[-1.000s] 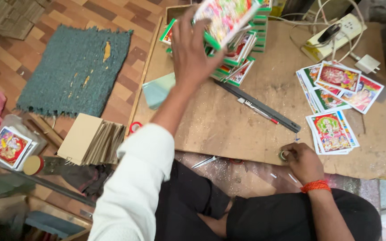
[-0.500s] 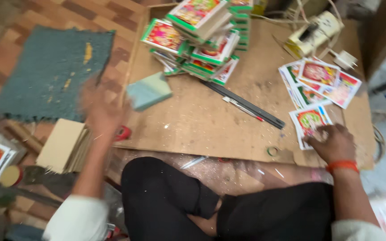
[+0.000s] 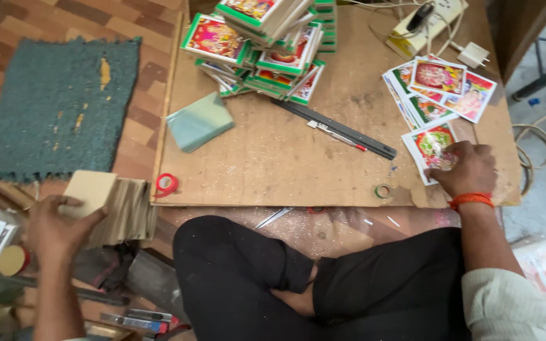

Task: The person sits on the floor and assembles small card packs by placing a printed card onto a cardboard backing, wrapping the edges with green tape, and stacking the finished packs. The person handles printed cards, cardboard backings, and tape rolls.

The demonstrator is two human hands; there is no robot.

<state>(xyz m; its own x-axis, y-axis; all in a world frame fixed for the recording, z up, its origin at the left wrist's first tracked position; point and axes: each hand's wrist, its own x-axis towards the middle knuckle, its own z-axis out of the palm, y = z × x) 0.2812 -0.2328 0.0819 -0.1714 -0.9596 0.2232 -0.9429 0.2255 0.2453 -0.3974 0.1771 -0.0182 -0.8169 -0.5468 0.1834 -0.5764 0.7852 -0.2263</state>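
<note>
Our left hand (image 3: 55, 224) is closed around the top of the fanned stack of plain tan cardboard sheets (image 3: 116, 208) on the floor, and we judge a loose pinch could lift several sheets or slide the fan apart. Our right hand (image 3: 469, 169) presses flat, fingers together, on a colourful printed picture card (image 3: 426, 142) on the low wooden table (image 3: 273, 158). Between the hands lie a red tape roll (image 3: 167, 184), a black ruler (image 3: 339, 128) and a leaning pile of green-edged framed pictures (image 3: 266, 47) that could topple if knocked.

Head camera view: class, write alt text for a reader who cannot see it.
A person sits cross-legged at a low wooden board, left hand gripping a tan card from a stack beside it, right hand pressing a colourful print. Stacked colourful picture boxes and a black ruler lie on the board.
</note>
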